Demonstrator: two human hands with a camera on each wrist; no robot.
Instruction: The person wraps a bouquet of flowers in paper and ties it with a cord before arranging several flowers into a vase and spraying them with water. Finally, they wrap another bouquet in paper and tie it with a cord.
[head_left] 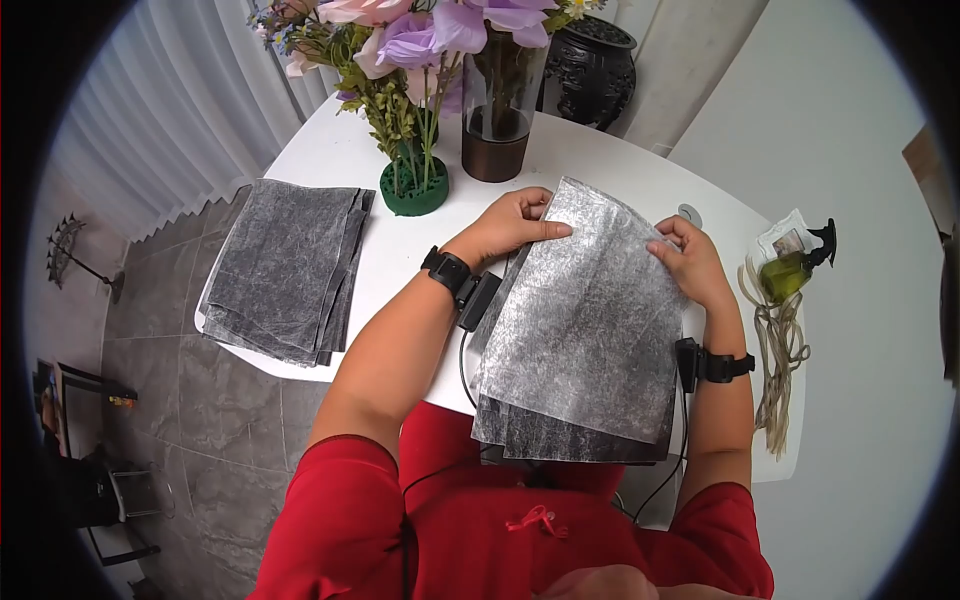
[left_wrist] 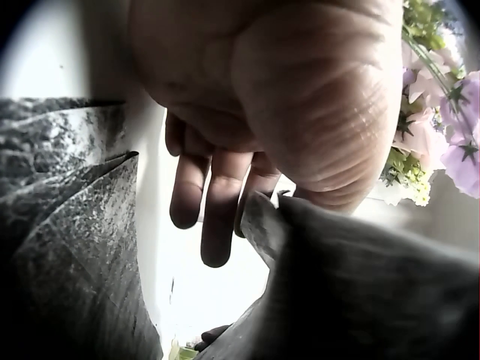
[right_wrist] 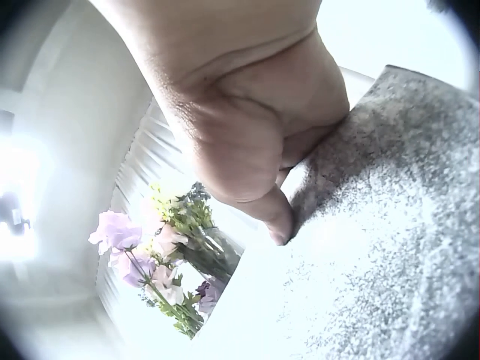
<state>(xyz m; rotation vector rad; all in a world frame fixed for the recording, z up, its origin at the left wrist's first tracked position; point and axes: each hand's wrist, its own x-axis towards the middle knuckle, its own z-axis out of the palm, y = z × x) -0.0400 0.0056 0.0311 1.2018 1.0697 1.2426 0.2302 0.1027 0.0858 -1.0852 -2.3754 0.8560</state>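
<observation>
A thin sheet with a mottled silver-grey face [head_left: 590, 310] is held up at the near side of the table, tilted toward the person. My left hand [head_left: 512, 222] pinches its upper left edge, thumb in front and fingers behind. In the left wrist view those fingers [left_wrist: 219, 202] hang fairly straight beside the folded-looking edge. On the upper right edge, my right hand [head_left: 693, 262] pinches the sheet between thumb and fingers. Beneath it, darker grey sheets [head_left: 560, 438] jut past the table's front edge. A second pile of similar sheets [head_left: 285, 265] lies on the left.
On the white table [head_left: 400, 260], a green flower base [head_left: 415, 190] and a glass vase [head_left: 497, 110] stand at the back. At right are a green pump bottle [head_left: 785, 278] and a bundle of pale strands [head_left: 775, 370]. Cables [head_left: 463, 370] hang from the wrist cameras.
</observation>
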